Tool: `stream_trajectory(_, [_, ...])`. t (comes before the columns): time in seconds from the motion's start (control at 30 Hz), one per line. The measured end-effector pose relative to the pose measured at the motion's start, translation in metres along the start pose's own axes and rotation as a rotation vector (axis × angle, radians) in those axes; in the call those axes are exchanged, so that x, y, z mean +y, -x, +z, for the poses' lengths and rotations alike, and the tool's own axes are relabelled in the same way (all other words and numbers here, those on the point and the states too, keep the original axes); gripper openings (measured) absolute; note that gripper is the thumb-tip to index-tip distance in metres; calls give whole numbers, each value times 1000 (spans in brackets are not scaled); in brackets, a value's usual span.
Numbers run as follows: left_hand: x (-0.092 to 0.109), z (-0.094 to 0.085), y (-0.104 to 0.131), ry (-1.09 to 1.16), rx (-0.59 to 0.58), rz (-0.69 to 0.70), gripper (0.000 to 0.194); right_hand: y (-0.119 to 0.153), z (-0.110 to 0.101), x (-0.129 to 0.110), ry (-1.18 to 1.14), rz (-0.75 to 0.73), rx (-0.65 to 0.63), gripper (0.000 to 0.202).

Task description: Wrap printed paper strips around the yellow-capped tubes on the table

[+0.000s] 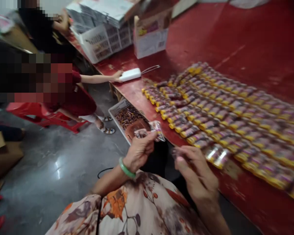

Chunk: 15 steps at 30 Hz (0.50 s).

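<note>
My left hand point(141, 148), with a green bangle at the wrist, pinches a small clear plastic packet point(157, 130) with some purple printing. Opposite it, near the table edge, my right hand point(198, 173) has its thumb and fingers closed on a small dark, shiny piece point(176, 152), too blurred to name. Rows of small packs with yellow ends point(210, 114) cover the table to the right. Below my left hand, a white basket point(117, 107) holds many small wrapped pieces and a brown scoop-like tray point(134, 128).
On the red table point(210, 39) stand a white crate point(95, 44) of flat cartons and a display box point(150, 37). A person in dark red point(75, 98) reaches onto the table, holding a white device point(131, 74) with a strap. Behind are red stools point(71, 124) and another person in black.
</note>
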<state>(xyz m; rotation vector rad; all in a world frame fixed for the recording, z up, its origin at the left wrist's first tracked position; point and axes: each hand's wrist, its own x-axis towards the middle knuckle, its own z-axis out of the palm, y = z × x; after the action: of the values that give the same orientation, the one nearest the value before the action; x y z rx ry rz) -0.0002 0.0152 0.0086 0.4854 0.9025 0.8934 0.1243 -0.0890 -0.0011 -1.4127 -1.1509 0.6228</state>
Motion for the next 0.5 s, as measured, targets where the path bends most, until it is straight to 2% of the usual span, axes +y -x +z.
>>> stream_trajectory(0.07, [2, 2, -2, 54, -6, -33, 41, 1, 3, -2, 123, -197, -43, 28])
stream_trajectory(0.17, [-1, 3, 1, 69, -35, -79, 39, 0, 5, -1, 265, -365, 17, 34])
stream_trajectory(0.33, [-10, 4, 6, 51, -71, -125, 40, -8, 7, 4, 430, -506, 116, 32])
stream_trajectory(0.5, [-15, 2, 11, 2, -36, -112, 48, -6, 9, 9, 535, -596, 119, 35])
